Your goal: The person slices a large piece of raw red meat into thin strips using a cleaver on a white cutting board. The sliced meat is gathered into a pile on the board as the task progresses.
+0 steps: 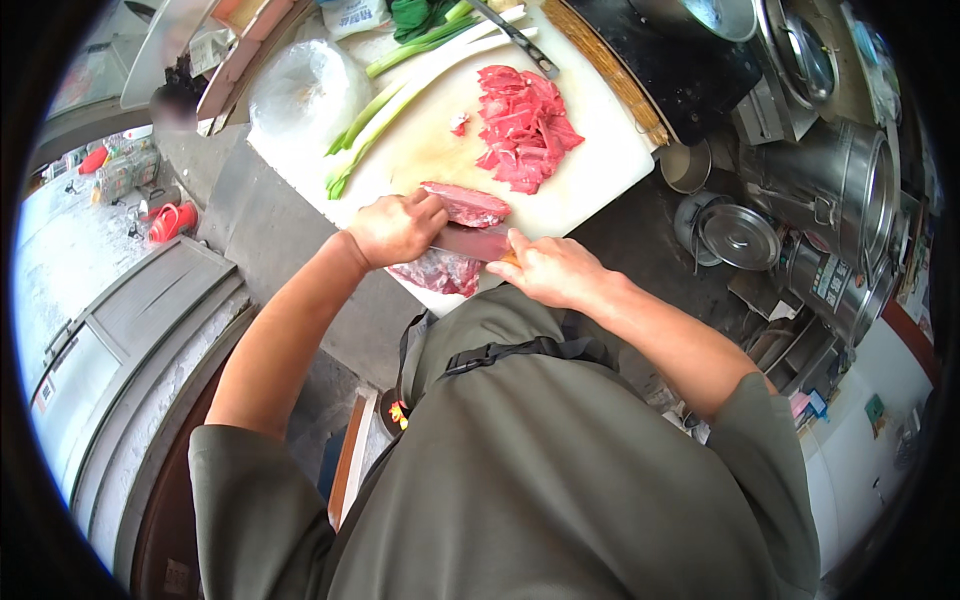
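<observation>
My right hand (556, 270) is closed round the handle of a kitchen knife (478, 243). Its broad blade lies between two pieces of raw red meat near the front edge of a white cutting board (610, 185). Beyond the blade sits the strip of meat (468, 205), its left end under the curled fingers of my left hand (400, 228). On the near side is a larger, marbled chunk of meat (437, 272). A pile of thin meat slices (525, 128) rests farther back on the board, with a small scrap (460, 124) to its left.
Scallions (385, 120) lie across the board's left side, by a clear plastic bag (308, 88). A second knife (520, 45) rests at the back. Metal pots (825, 185) and a round lid (740, 237) stand at right. A red kettle (173, 221) is far left.
</observation>
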Demonstrator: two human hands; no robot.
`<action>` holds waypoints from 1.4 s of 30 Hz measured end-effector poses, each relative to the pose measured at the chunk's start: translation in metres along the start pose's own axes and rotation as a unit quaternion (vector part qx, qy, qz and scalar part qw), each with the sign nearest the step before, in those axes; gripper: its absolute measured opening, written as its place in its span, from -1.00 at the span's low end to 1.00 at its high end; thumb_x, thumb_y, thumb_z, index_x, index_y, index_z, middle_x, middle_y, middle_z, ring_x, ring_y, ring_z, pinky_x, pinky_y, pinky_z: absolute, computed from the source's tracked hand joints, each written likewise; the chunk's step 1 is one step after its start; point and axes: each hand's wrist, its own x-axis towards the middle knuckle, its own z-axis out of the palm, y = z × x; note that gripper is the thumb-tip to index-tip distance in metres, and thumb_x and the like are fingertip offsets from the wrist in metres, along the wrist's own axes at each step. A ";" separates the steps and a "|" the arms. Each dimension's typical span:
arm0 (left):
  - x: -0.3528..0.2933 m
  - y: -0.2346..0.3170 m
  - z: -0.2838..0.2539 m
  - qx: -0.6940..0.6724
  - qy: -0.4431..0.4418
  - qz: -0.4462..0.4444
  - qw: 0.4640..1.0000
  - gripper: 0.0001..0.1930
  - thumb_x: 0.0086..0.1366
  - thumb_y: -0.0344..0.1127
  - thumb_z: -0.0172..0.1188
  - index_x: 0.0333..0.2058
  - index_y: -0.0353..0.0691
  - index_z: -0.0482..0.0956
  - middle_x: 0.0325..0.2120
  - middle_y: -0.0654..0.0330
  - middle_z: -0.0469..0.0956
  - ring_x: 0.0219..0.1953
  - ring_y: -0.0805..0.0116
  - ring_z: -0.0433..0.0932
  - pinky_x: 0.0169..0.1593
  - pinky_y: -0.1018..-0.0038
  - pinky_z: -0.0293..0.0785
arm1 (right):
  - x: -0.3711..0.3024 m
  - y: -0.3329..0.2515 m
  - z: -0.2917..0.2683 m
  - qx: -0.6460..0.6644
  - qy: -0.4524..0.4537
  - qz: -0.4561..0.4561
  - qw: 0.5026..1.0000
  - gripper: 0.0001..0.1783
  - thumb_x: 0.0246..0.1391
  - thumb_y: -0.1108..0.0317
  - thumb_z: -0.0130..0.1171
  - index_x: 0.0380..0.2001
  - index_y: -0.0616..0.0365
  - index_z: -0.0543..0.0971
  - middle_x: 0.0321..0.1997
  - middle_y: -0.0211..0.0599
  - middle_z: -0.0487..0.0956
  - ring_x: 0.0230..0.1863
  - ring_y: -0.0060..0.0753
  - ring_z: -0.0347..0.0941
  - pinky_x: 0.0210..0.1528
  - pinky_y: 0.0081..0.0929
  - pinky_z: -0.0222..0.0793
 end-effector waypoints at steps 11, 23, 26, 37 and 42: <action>0.007 0.016 0.009 0.052 -0.027 -0.053 0.997 -0.86 0.17 -0.28 0.21 -0.37 -0.20 0.53 -0.38 0.16 0.47 -0.29 0.25 0.60 -0.37 0.37 0.62 | 0.014 0.038 0.010 -0.021 0.018 -0.062 0.998 -0.16 0.41 -0.28 -0.09 0.23 0.41 0.41 -0.20 0.12 0.71 -0.09 0.18 0.66 0.00 0.03 0.55; 0.001 -0.002 0.012 0.044 -0.013 -0.039 0.998 -0.84 0.12 -0.26 0.25 -0.40 -0.17 0.50 -0.39 0.17 0.47 -0.30 0.23 0.60 -0.38 0.33 0.63 | 0.018 0.021 0.007 0.013 -0.002 -0.021 1.000 -0.17 0.43 -0.25 -0.09 0.21 0.47 0.38 -0.20 0.26 0.68 -0.06 0.26 0.64 0.01 0.05 0.53; 0.003 0.002 0.014 0.043 -0.007 -0.050 0.998 -0.83 0.12 -0.25 0.25 -0.41 -0.18 0.50 -0.40 0.15 0.47 -0.31 0.22 0.60 -0.39 0.32 0.63 | 0.018 0.023 0.004 0.004 -0.012 -0.014 1.000 -0.15 0.41 -0.23 -0.02 0.30 0.46 0.34 -0.18 0.27 0.68 -0.05 0.29 0.62 0.04 0.04 0.51; 0.003 0.001 0.023 0.031 -0.001 -0.077 0.997 -0.47 0.15 0.19 0.35 -0.40 -0.24 0.51 -0.37 0.09 0.50 -0.28 0.08 0.62 -0.32 0.24 0.65 | 0.029 0.041 0.014 -0.010 0.039 -0.062 0.997 -0.16 0.41 -0.25 -0.07 0.32 0.38 0.36 -0.05 0.33 0.64 0.04 0.35 0.57 0.14 0.07 0.45; 0.002 0.034 -0.007 0.068 0.014 -0.195 0.978 -0.39 0.23 0.30 0.28 -0.28 -0.27 0.60 -0.28 0.05 0.58 -0.16 0.01 0.58 0.36 -0.13 0.25 | 0.028 0.043 0.008 0.015 0.062 -0.070 0.995 -0.28 0.42 -0.27 -0.11 0.19 0.18 0.53 -0.04 0.21 0.67 0.07 0.21 0.59 0.16 0.00 0.45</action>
